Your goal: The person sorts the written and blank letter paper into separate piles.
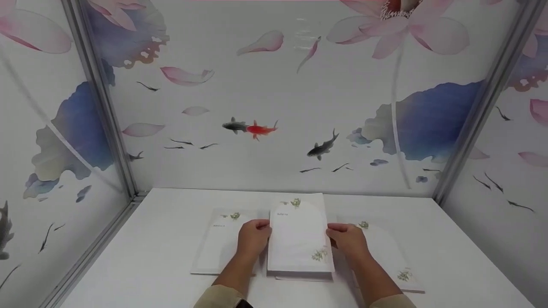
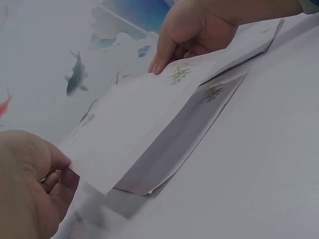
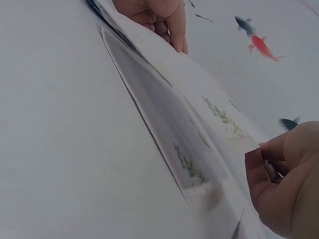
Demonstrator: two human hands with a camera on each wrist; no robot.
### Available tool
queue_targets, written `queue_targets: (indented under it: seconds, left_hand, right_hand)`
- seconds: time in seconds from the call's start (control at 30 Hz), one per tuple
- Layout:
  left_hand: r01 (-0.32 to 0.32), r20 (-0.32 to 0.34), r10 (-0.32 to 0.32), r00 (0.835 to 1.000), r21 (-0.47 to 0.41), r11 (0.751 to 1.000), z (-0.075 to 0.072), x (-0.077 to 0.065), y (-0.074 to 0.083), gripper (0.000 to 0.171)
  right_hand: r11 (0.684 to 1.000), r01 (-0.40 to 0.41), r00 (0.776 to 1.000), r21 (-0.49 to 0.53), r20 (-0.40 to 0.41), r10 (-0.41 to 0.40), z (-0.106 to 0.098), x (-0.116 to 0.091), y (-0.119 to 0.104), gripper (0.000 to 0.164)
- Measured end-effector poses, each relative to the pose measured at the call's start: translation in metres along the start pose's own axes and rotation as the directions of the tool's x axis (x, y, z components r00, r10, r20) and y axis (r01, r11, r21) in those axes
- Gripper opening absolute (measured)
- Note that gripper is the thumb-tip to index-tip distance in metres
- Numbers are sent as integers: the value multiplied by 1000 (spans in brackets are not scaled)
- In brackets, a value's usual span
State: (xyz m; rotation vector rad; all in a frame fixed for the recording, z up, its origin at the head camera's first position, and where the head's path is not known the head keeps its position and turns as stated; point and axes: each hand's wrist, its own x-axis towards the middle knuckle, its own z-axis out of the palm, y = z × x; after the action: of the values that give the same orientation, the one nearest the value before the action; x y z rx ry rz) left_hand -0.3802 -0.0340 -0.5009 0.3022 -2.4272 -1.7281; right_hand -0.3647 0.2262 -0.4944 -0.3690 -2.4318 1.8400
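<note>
Between both hands is white printed letter paper [image 1: 297, 239] with green plant motifs, raised off the table. My left hand [image 1: 253, 241] pinches its left edge between thumb and fingers. At the opposite edge my right hand [image 1: 352, 244] pinches it the same way. Whether it is one sheet or several I cannot tell. Underneath, similar paper [image 2: 164, 154] shows in the left wrist view, lying on the table with its own plant print. A paper stack [image 1: 205, 252] lies left of the held paper, partly behind the left forearm. Another stack [image 1: 387, 252] lies to the right, partly behind the right arm.
The white table [image 1: 141, 265] runs back to a white wall panel [image 1: 274, 167] printed with lotus flowers, petals and fish. Side panels framed by metal posts [image 1: 102, 111] enclose it left and right.
</note>
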Motion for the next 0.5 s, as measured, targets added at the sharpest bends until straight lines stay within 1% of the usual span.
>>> queue_targets:
  seconds: [0.1, 0.23, 0.37, 0.5]
  left_hand:
    - [6, -21, -6, 1000, -6, 1000, -12, 3, -2, 22]
    - [35, -21, -35, 999, -16, 999, -30, 7, -7, 25]
    - [32, -42, -31, 999, 18, 999, -51, 12, -13, 26]
    - [43, -54, -40, 998, 36, 998, -74, 17, -20, 28]
  right_hand:
    - [999, -2, 1000, 39, 16, 1, 12, -1, -5, 29]
    - [997, -16, 999, 78, 35, 14, 31, -5, -12, 28]
    - [994, -37, 998, 101, 49, 32, 55, -10, -19, 29]
    - [991, -29, 997, 129, 77, 19, 78, -16, -21, 30]
